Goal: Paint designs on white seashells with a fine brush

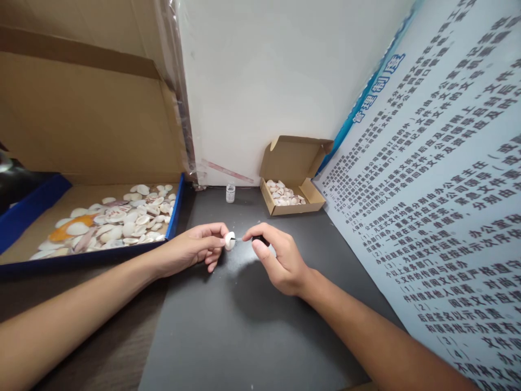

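Observation:
Between the thumb and fingers of my left hand (201, 245) is a small white seashell (230, 240), held over the grey tabletop. My right hand (280, 258) pinches the black handle of a small brush (260, 239). The brush's thin stem points left, and its dark tip meets the shell or lies just in front of it; I cannot tell which. Beyond both hands stands a small clear glass bottle (230, 193) with a printed label, and no cap shows on it.
To the left, a large blue-edged cardboard box (175, 209) holds many shells and something orange. A small open carton (299, 209) of shells stands at the back right. A white wall (260, 81) rises behind, and a printed board (427, 179) leans along the right.

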Demonstrator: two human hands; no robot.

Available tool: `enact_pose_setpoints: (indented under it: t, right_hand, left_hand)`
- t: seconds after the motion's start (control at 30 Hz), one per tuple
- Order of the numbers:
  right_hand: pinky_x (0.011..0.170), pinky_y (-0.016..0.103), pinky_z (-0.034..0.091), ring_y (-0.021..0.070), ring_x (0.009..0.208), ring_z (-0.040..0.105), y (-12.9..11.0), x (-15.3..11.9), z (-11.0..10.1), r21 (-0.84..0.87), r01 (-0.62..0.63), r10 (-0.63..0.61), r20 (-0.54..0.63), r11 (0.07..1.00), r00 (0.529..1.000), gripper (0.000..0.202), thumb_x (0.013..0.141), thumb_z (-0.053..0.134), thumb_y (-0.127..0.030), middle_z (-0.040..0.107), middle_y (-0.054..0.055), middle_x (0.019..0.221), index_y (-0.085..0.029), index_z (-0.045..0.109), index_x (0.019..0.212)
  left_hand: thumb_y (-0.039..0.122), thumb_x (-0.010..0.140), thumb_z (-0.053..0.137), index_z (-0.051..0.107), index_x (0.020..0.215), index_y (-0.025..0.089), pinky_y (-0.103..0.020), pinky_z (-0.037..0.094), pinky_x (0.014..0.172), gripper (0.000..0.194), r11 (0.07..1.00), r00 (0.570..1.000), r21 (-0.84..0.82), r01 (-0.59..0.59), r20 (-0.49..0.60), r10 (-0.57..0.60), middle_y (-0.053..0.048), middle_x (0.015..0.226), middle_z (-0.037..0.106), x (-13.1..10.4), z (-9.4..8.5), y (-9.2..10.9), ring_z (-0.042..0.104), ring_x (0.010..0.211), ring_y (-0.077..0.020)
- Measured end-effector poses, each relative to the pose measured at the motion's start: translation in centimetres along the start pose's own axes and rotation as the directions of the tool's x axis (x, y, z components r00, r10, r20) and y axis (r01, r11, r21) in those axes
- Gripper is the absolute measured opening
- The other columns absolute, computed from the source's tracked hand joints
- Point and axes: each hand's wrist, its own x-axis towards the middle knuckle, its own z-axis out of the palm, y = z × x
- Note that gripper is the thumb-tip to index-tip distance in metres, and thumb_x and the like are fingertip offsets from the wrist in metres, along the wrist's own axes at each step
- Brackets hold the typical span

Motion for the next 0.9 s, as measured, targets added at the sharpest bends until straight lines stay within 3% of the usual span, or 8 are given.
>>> enact_pose_setpoints:
  t: [0.2,0.37,0.5,0.67,0.77,0.9]
  right_hand:
    - [0.070,0.026,0.043,0.0138,0.075,0.058,0.06,0.10,-0.08,-0.041,-0.057,0.055,-0.046,0.998,0.997,0.018,0.098,0.043,-0.022,0.065,0.003,0.088,-0.018,0.060,0.101]
    - [0.070,0.025,0.044,0.0139,0.076,0.059,-0.02,0.10,-0.03,-0.013,-0.012,0.012,0.039,1.000,0.999,0.018,0.098,0.043,-0.022,0.066,0.002,0.088,-0.018,0.061,0.100]
    - [0.071,0.027,0.044,0.0151,0.078,0.060,-0.04,0.13,-0.11,-0.053,-0.065,0.063,-0.035,0.997,0.997,0.019,0.099,0.041,-0.022,0.066,0.003,0.088,-0.019,0.060,0.099]
    - [0.070,0.026,0.044,0.0147,0.076,0.060,-0.09,0.12,-0.04,-0.021,-0.024,0.024,0.019,0.999,1.000,0.019,0.098,0.042,-0.023,0.066,0.003,0.088,-0.019,0.061,0.101]
    - [0.069,0.027,0.043,0.0144,0.073,0.058,0.00,0.11,-0.02,-0.076,-0.079,0.077,-0.037,0.994,0.996,0.018,0.098,0.044,-0.024,0.065,0.003,0.087,-0.018,0.061,0.100]
    - [0.068,0.026,0.044,0.0137,0.073,0.058,-0.05,0.02,-0.03,-0.011,-0.012,0.012,-0.011,1.000,1.000,0.018,0.098,0.044,-0.023,0.065,0.002,0.087,-0.019,0.061,0.100]
  left_hand:
    - [0.030,0.081,0.070,0.059,0.083,0.016,-0.020,0.049,0.050,0.018,1.000,1.000,0.009,0.003,-0.005,-0.003,0.006,0.060,0.048,-0.05,-0.06,-0.04,0.044,0.051,-0.0071]
    - [0.029,0.082,0.070,0.059,0.084,0.017,-0.021,0.049,0.051,0.016,1.000,1.000,0.009,-0.003,-0.009,0.003,0.005,0.062,0.050,-0.03,0.10,0.07,0.044,0.052,-0.0072]
    - [0.027,0.083,0.068,0.060,0.083,0.016,-0.020,0.049,0.050,0.014,1.000,1.000,-0.002,-0.004,-0.005,0.004,0.005,0.063,0.049,0.02,0.02,0.02,0.042,0.052,-0.0070]
    - [0.027,0.084,0.068,0.060,0.083,0.016,-0.021,0.049,0.051,0.013,1.000,1.000,-0.011,-0.002,0.006,0.002,0.005,0.062,0.047,-0.02,-0.14,-0.04,0.042,0.054,-0.0076]
    - [0.026,0.083,0.068,0.060,0.083,0.016,-0.021,0.049,0.051,0.012,1.000,1.000,-0.022,-0.007,0.008,0.007,0.004,0.063,0.048,-0.05,-0.12,-0.02,0.041,0.054,-0.0076]
    - [0.025,0.084,0.067,0.061,0.084,0.016,-0.020,0.048,0.051,0.010,1.000,1.000,-0.021,-0.007,0.007,0.007,0.004,0.063,0.048,-0.05,-0.12,-0.02,0.041,0.054,-0.0075]
